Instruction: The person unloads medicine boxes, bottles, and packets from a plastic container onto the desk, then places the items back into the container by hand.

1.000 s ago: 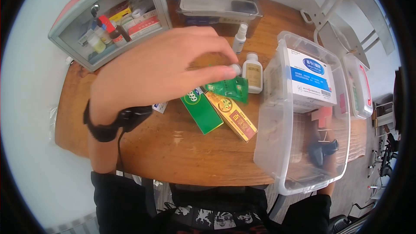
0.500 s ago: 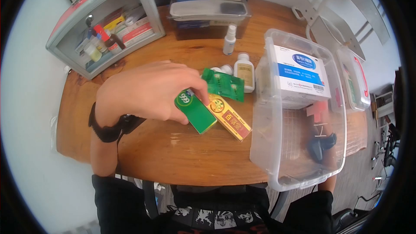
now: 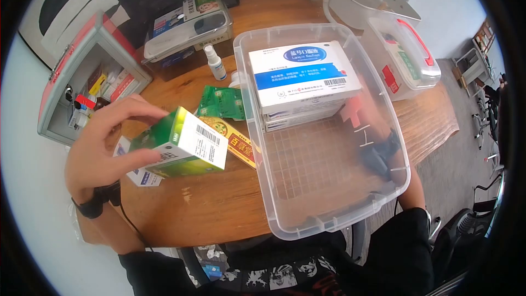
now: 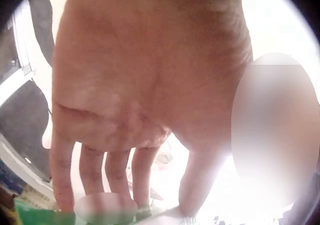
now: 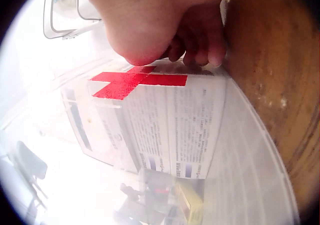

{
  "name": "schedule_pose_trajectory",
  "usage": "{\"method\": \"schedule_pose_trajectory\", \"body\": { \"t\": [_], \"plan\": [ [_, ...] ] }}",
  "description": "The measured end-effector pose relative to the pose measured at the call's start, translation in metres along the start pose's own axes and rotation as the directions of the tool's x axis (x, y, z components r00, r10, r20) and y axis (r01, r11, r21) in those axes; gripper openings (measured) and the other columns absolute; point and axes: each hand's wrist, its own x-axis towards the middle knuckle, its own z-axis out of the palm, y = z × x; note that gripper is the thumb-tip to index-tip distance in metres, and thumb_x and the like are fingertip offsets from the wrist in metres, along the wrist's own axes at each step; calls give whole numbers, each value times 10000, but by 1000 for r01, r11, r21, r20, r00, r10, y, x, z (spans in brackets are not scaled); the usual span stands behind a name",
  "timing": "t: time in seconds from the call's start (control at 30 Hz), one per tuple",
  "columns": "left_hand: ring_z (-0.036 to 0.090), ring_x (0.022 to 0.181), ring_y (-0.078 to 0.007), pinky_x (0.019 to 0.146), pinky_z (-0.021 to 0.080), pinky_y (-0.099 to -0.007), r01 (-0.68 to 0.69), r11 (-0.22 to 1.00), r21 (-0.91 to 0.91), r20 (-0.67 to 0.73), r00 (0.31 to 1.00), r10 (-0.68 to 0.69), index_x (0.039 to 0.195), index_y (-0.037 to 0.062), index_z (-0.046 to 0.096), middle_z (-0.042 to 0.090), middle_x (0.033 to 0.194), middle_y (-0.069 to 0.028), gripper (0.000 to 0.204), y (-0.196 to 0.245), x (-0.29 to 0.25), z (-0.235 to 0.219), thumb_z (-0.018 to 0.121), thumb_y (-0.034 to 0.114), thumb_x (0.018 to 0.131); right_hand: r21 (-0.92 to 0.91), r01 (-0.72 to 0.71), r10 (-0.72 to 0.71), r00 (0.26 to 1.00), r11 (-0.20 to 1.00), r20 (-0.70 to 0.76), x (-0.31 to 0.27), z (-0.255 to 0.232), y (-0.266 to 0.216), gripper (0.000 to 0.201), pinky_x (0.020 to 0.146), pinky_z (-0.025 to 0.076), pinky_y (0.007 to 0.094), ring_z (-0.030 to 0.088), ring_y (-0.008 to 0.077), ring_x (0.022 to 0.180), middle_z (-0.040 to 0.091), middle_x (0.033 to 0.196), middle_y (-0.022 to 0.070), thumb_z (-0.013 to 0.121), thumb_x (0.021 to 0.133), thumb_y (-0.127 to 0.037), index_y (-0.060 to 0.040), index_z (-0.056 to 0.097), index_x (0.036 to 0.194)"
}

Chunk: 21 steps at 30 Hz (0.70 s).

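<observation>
My left hand point(image 3: 104, 148) grips a green-and-white medicine box point(image 3: 192, 142) between thumb and fingers, over the table left of a clear plastic bin point(image 3: 329, 225). In the left wrist view, the fingers reach down to the box's green edge. White-and-blue medicine boxes point(image 3: 301, 77) lie stacked inside the bin at its far end. My right hand point(image 5: 155, 25) is against the outside of the bin's right wall, beside a red cross point(image 5: 145, 79). In the head view, that hand shows only blurrily through the plastic.
Near the bin's left wall lie a yellow box point(image 3: 241, 148) and green sachets point(image 3: 222, 103); a spray bottle point(image 3: 215, 66) stands behind. A glass-fronted cabinet point(image 3: 87, 77) is at left, a lidded container point(image 3: 186, 35) at the back, and a first-aid box point(image 3: 400, 66) at right.
My left hand first hovered by the sachets, then came down on the green box on the table. It has now lifted and turned that box. The view has swung right.
</observation>
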Motion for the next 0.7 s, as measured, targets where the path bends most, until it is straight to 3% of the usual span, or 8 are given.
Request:
{"method": "schedule_pose_trajectory", "body": {
  "t": [0.17,0.2,0.23,0.27,0.47,0.53,0.63,0.7],
  "plan": [
    [693,1170,-229,1040,535,-369,-132,990,52,-99,986,137,1386,13,717,742,1301,-134,501,12,5,5,821,123,908,37,43,-46,995,998,93,-2,4,-4,511,910,561,317,692,108,1075,756,1213,85,637,1087,-401,5,653,1397],
    [670,1191,-232,1055,517,-371,-144,988,49,-115,982,148,1399,0,704,716,1306,-133,534,10,8,10,814,225,927,49,52,-57,992,997,115,-8,8,-6,510,908,562,317,693,107,1073,756,1211,85,638,1086,-400,5,653,1396],
    [647,1213,-236,1069,500,-373,-153,987,48,-135,978,159,1412,-13,691,690,1311,-132,588,8,11,15,807,326,946,62,62,-70,987,996,141,-79,-23,-10,510,906,562,317,693,107,1071,757,1209,85,639,1085,-400,6,653,1394],
    [652,1209,-232,1069,504,-371,-153,988,12,-150,977,153,1434,-6,685,686,1325,-130,577,8,15,20,781,330,975,75,71,-83,982,995,171,-18,6,-9,510,905,563,317,694,107,1069,757,1207,85,640,1084,-399,6,654,1393],
    [652,1232,-171,1074,506,-342,-166,958,-234,-321,943,85,1522,11,612,665,1380,-115,577,11,23,35,700,375,1083,102,144,-167,951,984,261,-10,21,-13,508,895,565,316,697,105,1057,760,1196,86,646,1079,-396,8,656,1386],
    [648,1268,-164,1111,499,-337,-169,950,-264,-471,882,27,1560,-13,558,649,1442,-130,633,21,20,40,672,421,1114,75,163,-177,951,984,254,-14,16,-11,507,892,566,316,698,105,1053,761,1192,86,648,1078,-395,9,656,1383],
    [640,1372,-187,1165,509,-353,-340,900,-271,-593,796,122,1629,-82,407,633,1509,-180,734,46,20,48,607,432,1146,16,181,-180,957,983,230,-11,6,-7,506,887,568,315,699,104,1047,762,1187,86,651,1075,-394,10,658,1380],
    [653,1361,-191,1147,529,-357,-366,892,-266,-555,814,168,1634,-84,395,637,1503,-186,724,42,23,42,585,424,1154,-26,184,-174,961,983,215,3,10,-4,505,884,569,315,700,103,1043,763,1183,86,653,1074,-393,11,658,1377]
  ]
}}
